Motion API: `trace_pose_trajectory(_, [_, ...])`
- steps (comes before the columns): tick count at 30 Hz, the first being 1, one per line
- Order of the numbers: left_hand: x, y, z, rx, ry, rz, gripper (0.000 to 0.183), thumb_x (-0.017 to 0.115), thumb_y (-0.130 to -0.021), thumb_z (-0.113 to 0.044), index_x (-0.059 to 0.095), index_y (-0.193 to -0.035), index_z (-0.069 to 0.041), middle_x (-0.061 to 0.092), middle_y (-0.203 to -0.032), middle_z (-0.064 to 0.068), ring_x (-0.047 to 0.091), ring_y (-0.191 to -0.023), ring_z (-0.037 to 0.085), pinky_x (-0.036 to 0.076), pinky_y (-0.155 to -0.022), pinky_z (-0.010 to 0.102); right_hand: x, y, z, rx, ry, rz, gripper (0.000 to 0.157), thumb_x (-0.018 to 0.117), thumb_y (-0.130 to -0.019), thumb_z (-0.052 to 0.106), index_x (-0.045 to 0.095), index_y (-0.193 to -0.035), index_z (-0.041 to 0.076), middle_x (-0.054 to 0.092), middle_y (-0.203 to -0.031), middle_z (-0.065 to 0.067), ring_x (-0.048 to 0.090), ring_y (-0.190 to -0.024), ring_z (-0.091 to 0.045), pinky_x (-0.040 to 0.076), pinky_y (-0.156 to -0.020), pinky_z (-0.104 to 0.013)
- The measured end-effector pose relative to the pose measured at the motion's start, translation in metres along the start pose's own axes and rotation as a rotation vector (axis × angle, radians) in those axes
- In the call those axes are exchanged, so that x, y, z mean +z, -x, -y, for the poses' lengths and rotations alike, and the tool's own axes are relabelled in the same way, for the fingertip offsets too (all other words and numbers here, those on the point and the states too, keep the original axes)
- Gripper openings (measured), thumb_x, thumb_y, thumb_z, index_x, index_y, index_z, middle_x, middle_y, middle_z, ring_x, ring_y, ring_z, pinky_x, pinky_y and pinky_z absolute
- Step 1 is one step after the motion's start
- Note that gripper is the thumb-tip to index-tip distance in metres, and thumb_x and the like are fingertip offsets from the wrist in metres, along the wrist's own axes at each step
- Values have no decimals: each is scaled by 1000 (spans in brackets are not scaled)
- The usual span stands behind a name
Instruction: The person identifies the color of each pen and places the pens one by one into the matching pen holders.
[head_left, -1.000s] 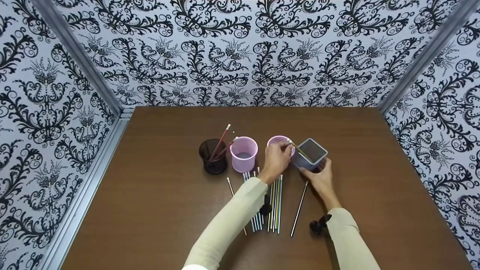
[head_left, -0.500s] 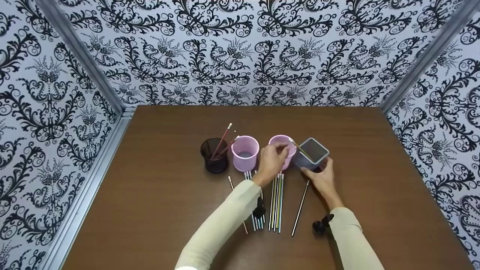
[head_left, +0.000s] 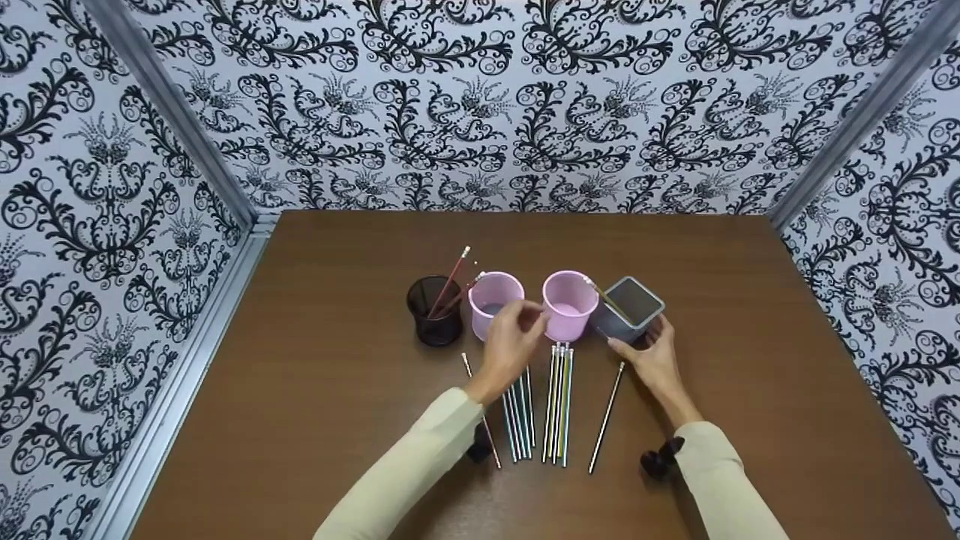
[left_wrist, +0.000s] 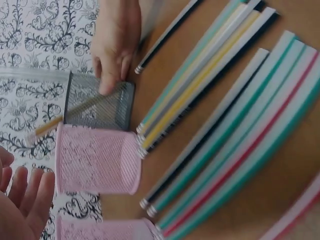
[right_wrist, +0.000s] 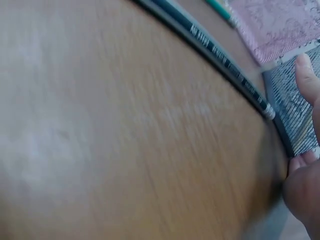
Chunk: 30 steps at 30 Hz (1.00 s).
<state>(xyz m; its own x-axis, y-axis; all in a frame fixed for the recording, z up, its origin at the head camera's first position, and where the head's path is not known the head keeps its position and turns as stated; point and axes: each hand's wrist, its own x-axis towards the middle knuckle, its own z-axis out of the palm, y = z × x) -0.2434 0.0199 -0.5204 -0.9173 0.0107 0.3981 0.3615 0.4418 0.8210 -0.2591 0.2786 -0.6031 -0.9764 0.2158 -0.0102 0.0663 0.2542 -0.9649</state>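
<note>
My right hand (head_left: 656, 360) holds the grey square mesh pencil holder (head_left: 615, 330) at its front and right side, thumb on the mesh wall (right_wrist: 295, 110). One yellow pencil (head_left: 606, 298) leans inside, its eraser end over the rim. My left hand (head_left: 510, 345) hovers in front of the two round pink mesh cups, fingers loosely bent, nothing between them. It partly covers the left pink cup (head_left: 484, 319); the right pink cup (head_left: 574, 324) stands beside the grey holder. In the left wrist view, the left hand's fingers (left_wrist: 32, 195) are spread and relaxed.
A black mesh cup (head_left: 437, 330) at the left holds red pencils (head_left: 451, 276). Two bundles of striped pencils (head_left: 557, 409) lie on the brown table (head_left: 337, 337) before the cups. A single dark pencil (head_left: 606, 420) lies to the right, another pencil (head_left: 491, 439) to the left. Patterned walls enclose the table.
My left hand has drawn back from the yellow pencil and moved left, off the right pink cup to the front of the left one. The right hand stays on the grey holder.
</note>
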Motion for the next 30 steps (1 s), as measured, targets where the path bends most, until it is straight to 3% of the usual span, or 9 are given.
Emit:
trace_pose_trajectory(4, [-12,10,15,1,-73,-107,9,74,-88,-13,70,-91,-6,73,-85,9,71,-75,19,58,-70,25,-2,13,3,35,-40,-49,102,78,-83,4,5,-152,-9,25,-155,-36,26,-148,-46,23,-125,-46])
trace_pose_trajectory(7, [-20,17,25,-35,-128,-177,10,76,-86,-15,69,-88,-8,73,-84,8,70,-73,20,58,-68,28,-4,28,8,85,-31,-103,94,77,-85,5,10,-149,-13,27,-152,-38,30,-145,-48,26,-124,-48])
trace_pose_trajectory(10, [-26,23,34,-95,-191,-222,13,77,-84,-18,70,-89,-9,70,-83,6,67,-74,20,55,-68,33,-7,41,16,148,52,-131,84,74,-88,12,20,-146,-14,32,-147,-37,37,-139,-47,32,-120,-50])
trace_pose_trajectory(13, [-28,28,42,-163,-230,-242,18,79,-82,-20,71,-94,-8,68,-82,6,64,-76,21,52,-69,37,-10,49,24,218,151,-105,72,72,-91,22,33,-141,-12,44,-140,-34,47,-129,-43,40,-110,-47])
trace_pose_trajectory(17, [-28,30,49,-238,-205,-230,34,80,-81,-21,71,-107,-1,70,-87,13,65,-80,25,53,-73,41,-10,55,29,259,271,-41,60,72,-91,29,49,-131,-8,60,-124,-29,62,-102,-29,46,-85,-32])
trace_pose_trajectory(20, [-27,29,52,-293,-155,-182,47,80,-81,-21,67,-119,3,72,-100,19,69,-92,31,55,-82,44,-8,58,30,248,352,2,54,73,-89,28,54,-126,-6,67,-114,-26,64,-82,-19,45,-71,-25])
trace_pose_trajectory(23, [-26,26,54,-364,-91,-114,58,80,-82,-22,60,-130,5,71,-115,23,69,-105,35,55,-92,46,-4,61,31,224,423,36,52,73,-88,26,55,-124,-7,69,-111,-27,67,-82,-26,48,-73,-30])
trace_pose_trajectory(26, [-25,21,56,-430,-43,-62,66,79,-84,-26,53,-138,4,68,-125,25,67,-114,35,53,-99,47,0,62,33,201,476,50,52,73,-87,27,56,-123,-7,70,-111,-26,67,-96,-35,47,-80,-35])
trace_pose_trajectory(30, [-24,13,57,-457,-13,-44,70,80,-82,-31,53,-136,4,66,-126,25,66,-116,37,51,-100,49,5,62,35,213,456,69,53,76,-86,25,55,-123,-6,71,-112,-26,69,-71,-24,51,-64,-28])
